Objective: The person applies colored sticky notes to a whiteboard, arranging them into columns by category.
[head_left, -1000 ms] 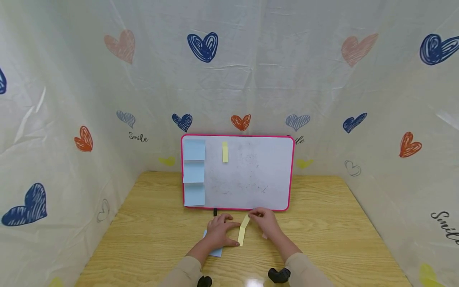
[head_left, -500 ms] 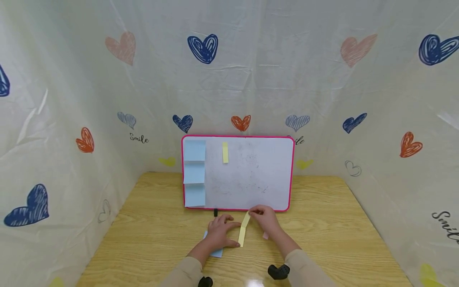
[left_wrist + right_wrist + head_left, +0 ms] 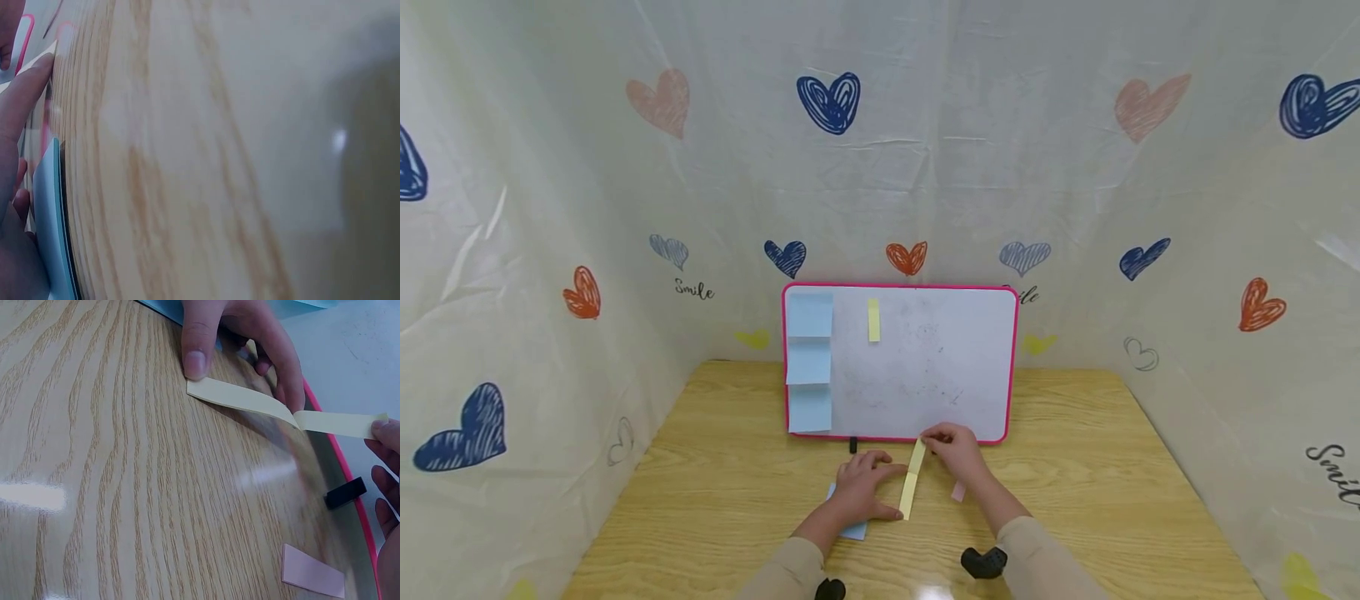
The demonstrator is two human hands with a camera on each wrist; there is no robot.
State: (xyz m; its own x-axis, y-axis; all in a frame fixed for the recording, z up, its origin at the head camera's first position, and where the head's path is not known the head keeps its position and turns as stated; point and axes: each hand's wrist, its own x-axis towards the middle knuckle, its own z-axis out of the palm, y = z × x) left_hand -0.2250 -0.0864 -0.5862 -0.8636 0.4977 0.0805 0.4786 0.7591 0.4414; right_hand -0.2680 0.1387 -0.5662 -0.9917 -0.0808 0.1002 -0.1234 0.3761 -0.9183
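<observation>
My left hand (image 3: 856, 492) holds a narrow pad of yellow sticky notes (image 3: 237, 397) on the table, thumb at the near end and index finger at the far end. Between thumb and fingertip, my right hand (image 3: 958, 454) pinches the free end of the top yellow sticky note (image 3: 340, 424). That note is bent up from the pad and appears joined to it at the far end. Partly under my left hand lies a blue sticky note pad (image 3: 47, 206). A small pink sticky note pad (image 3: 312, 572) lies beside my right forearm.
A pink-framed whiteboard (image 3: 925, 358) leans at the back, bearing blue notes (image 3: 809, 361) down its left side and one yellow strip (image 3: 874, 321). Black feet (image 3: 345, 494) stick out below it. A black object (image 3: 983, 563) sits at my right sleeve, another (image 3: 831, 590) at my left.
My right hand has moved slightly away from me, drawing the lifted yellow note straighter. More of the pink pad shows. My left hand stays nearly still.
</observation>
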